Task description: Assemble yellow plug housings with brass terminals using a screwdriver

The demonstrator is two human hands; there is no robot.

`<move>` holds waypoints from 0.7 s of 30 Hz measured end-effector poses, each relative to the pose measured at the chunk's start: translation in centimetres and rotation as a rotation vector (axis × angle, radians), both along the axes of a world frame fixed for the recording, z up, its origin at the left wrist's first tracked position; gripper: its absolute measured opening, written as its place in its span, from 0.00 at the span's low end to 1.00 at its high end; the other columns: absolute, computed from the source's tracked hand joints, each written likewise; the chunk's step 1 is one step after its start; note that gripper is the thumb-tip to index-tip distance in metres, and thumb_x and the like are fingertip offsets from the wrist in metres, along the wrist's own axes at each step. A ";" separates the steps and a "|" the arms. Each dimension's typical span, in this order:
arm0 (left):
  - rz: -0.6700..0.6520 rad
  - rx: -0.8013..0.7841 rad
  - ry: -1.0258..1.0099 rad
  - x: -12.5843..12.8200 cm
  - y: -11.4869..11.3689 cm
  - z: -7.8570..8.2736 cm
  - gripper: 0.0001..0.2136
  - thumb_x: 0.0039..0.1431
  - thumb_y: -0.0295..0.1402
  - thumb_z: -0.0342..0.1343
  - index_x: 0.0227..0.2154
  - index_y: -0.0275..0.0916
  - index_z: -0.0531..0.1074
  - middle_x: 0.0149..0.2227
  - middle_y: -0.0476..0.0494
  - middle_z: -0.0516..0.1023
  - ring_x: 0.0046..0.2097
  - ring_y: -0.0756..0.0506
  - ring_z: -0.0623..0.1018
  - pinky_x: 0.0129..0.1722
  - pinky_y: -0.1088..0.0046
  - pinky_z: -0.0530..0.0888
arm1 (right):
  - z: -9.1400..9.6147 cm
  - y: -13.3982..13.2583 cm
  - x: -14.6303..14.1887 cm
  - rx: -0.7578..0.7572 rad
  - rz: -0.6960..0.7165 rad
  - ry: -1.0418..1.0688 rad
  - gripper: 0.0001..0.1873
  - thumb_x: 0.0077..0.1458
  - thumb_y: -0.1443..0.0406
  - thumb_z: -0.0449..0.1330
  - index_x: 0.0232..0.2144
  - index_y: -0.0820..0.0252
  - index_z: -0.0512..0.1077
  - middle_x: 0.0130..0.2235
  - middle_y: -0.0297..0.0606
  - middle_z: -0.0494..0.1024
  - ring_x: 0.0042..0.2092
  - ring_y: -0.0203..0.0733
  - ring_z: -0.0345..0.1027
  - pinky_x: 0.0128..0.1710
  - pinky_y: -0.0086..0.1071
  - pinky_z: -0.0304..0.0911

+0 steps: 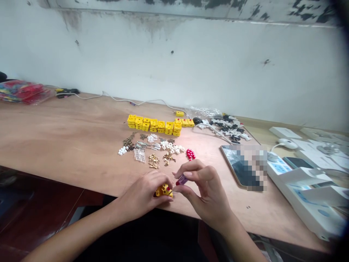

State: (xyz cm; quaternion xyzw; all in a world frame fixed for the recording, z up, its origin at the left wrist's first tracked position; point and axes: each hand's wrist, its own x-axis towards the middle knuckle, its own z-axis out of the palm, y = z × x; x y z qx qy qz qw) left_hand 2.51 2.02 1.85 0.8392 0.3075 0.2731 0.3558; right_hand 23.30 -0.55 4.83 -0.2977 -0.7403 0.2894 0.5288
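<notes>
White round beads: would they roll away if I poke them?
The small white plastic beads would probably roll, since they look round and sit loose on the flat wooden table. They are tiny, so they likely feel light. They look hard rather than squishy, though I cannot be sure.

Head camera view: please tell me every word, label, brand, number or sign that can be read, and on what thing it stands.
No text can be read. The blue print on the white boxes and the markings on the white power strip are too small and blurred.
</notes>
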 end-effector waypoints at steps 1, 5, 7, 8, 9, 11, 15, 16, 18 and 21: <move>-0.007 0.004 -0.004 0.0 0.0 0.0 0.07 0.64 0.32 0.64 0.42 0.40 0.74 0.43 0.45 0.79 0.46 0.42 0.76 0.44 0.67 0.72 | 0.1 -0.1 0.1 -0.045 0.029 -0.034 0.20 0.62 0.76 0.60 0.49 0.47 0.66 0.47 0.36 0.76 0.49 0.41 0.76 0.45 0.38 0.77; -0.034 0.017 -0.022 0.0 0.1 -0.1 0.13 0.64 0.32 0.65 0.49 0.40 0.73 0.49 0.42 0.78 0.51 0.41 0.76 0.50 0.65 0.72 | 0.3 -0.4 0.2 -0.121 0.086 -0.087 0.17 0.66 0.75 0.55 0.49 0.46 0.66 0.47 0.36 0.78 0.48 0.40 0.77 0.41 0.34 0.77; -0.037 0.016 -0.029 0.1 0.0 0.0 0.12 0.65 0.32 0.64 0.49 0.40 0.73 0.48 0.42 0.79 0.49 0.41 0.76 0.49 0.65 0.73 | 0.1 -0.3 -0.1 -0.055 0.041 -0.032 0.16 0.63 0.75 0.60 0.45 0.47 0.67 0.40 0.33 0.75 0.41 0.37 0.77 0.37 0.31 0.76; -0.039 0.014 -0.033 0.0 0.0 0.1 0.10 0.65 0.32 0.64 0.47 0.40 0.74 0.47 0.43 0.79 0.49 0.42 0.77 0.49 0.65 0.73 | 0.0 -0.2 -0.2 -0.023 0.010 0.001 0.17 0.60 0.75 0.63 0.43 0.48 0.67 0.39 0.31 0.74 0.39 0.37 0.76 0.36 0.31 0.76; -0.041 0.012 -0.038 0.0 0.0 0.1 0.09 0.65 0.32 0.63 0.46 0.40 0.74 0.47 0.43 0.79 0.50 0.42 0.77 0.50 0.65 0.73 | 0.0 -0.1 -0.2 -0.001 -0.015 0.020 0.18 0.59 0.75 0.65 0.43 0.48 0.67 0.38 0.31 0.72 0.38 0.36 0.75 0.37 0.31 0.76; -0.041 0.011 -0.046 0.0 -0.1 0.2 0.08 0.64 0.31 0.64 0.45 0.40 0.74 0.48 0.44 0.79 0.50 0.42 0.77 0.50 0.66 0.73 | 0.1 -0.2 -0.2 -0.018 -0.023 0.013 0.17 0.60 0.75 0.63 0.45 0.48 0.67 0.41 0.33 0.74 0.41 0.38 0.76 0.40 0.34 0.77; -0.035 0.015 -0.045 0.0 0.0 0.1 0.10 0.64 0.30 0.64 0.46 0.41 0.74 0.49 0.44 0.79 0.50 0.43 0.77 0.50 0.66 0.73 | 0.7 -0.7 0.4 -0.131 0.047 -0.074 0.14 0.67 0.75 0.54 0.47 0.48 0.66 0.50 0.40 0.78 0.53 0.42 0.77 0.45 0.36 0.78; -0.036 0.013 -0.040 0.0 0.0 0.1 0.10 0.64 0.30 0.64 0.47 0.41 0.74 0.48 0.44 0.79 0.50 0.42 0.77 0.50 0.66 0.73 | 0.9 -0.7 0.4 -0.134 0.048 -0.072 0.14 0.67 0.75 0.54 0.45 0.49 0.67 0.49 0.39 0.79 0.51 0.41 0.78 0.44 0.34 0.78; -0.036 0.008 -0.031 0.0 0.0 0.2 0.09 0.65 0.31 0.64 0.46 0.41 0.74 0.47 0.44 0.79 0.50 0.42 0.77 0.49 0.65 0.73 | 0.9 -0.5 0.3 -0.098 0.025 -0.036 0.13 0.64 0.75 0.58 0.43 0.49 0.68 0.43 0.35 0.79 0.45 0.39 0.79 0.40 0.31 0.79; -0.036 0.006 -0.033 0.1 0.0 0.2 0.07 0.64 0.32 0.64 0.43 0.40 0.74 0.47 0.43 0.80 0.50 0.42 0.77 0.50 0.64 0.73 | 0.8 -0.1 -0.1 -0.022 -0.044 0.045 0.15 0.58 0.75 0.65 0.39 0.50 0.70 0.37 0.30 0.73 0.38 0.36 0.76 0.41 0.35 0.79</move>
